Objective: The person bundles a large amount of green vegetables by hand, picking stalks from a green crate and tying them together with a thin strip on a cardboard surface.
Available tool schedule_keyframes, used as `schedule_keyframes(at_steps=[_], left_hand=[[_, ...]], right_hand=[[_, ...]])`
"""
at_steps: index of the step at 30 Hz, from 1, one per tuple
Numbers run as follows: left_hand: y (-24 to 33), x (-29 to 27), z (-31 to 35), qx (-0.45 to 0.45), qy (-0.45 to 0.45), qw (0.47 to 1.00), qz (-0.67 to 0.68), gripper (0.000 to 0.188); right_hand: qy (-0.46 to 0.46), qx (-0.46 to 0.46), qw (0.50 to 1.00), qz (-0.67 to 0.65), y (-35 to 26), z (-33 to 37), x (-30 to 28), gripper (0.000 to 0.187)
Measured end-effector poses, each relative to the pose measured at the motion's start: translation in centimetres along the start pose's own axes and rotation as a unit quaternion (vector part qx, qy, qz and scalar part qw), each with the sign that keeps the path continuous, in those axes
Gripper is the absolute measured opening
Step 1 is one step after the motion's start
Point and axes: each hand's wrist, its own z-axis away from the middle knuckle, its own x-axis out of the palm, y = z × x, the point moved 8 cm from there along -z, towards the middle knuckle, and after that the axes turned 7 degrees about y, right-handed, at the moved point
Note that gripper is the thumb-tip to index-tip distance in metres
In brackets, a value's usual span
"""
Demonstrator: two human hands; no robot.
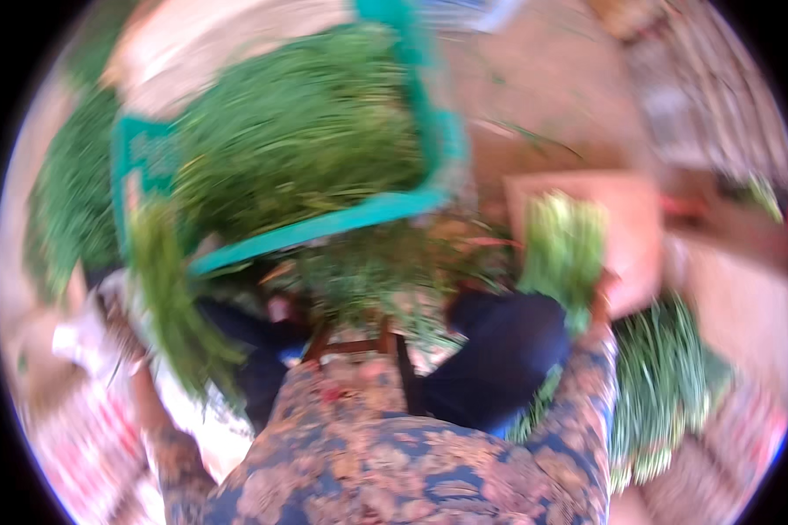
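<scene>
My right hand (602,296) is closed around the side of a bunch of chives (562,241), its pale cut ends pointing away from me. That bunch is over an orange-pink board or box (632,223). My left hand (124,331) is at the far left, beside a white plastic-looking piece (77,346). Motion smears its fingers, so what they hold cannot be made out. Close to it, a loose bundle of long green leaves (162,280) hangs over the corner of a teal crate (324,220).
The crate is heaped with long green leaves (298,122). More greens (83,184) are piled to its left. Loose leaves (368,271) lie between my knees and the crate. Stacked bunches of chives (661,394) are at the lower right. Stacked flat material (709,87) stands far right.
</scene>
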Motion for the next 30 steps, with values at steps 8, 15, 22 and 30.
schedule_keyframes(at_steps=[8,15,22,30], left_hand=[[-0.1,1.2,-2.5,-0.054,0.045,0.997,-0.024,0.051],[-3.9,1.7,-0.1,-0.207,-0.068,0.968,0.126,0.053],[-10.1,5.6,1.7,-0.284,-0.148,0.921,0.22,0.068],[-7.1,7.9,3.6,-0.342,-0.189,0.871,0.298,0.087]], right_hand=[[0.108,0.303,0.888,-0.328,9.9,4.0,-3.1,0.049],[0.114,-0.105,0.764,-0.626,-4.4,5.2,-36.5,0.034],[-0.067,-0.447,0.614,-0.647,-31.8,22.4,-60.4,0.038],[-0.38,-0.491,0.665,-0.416,-56.9,26.9,-56.2,0.087]])
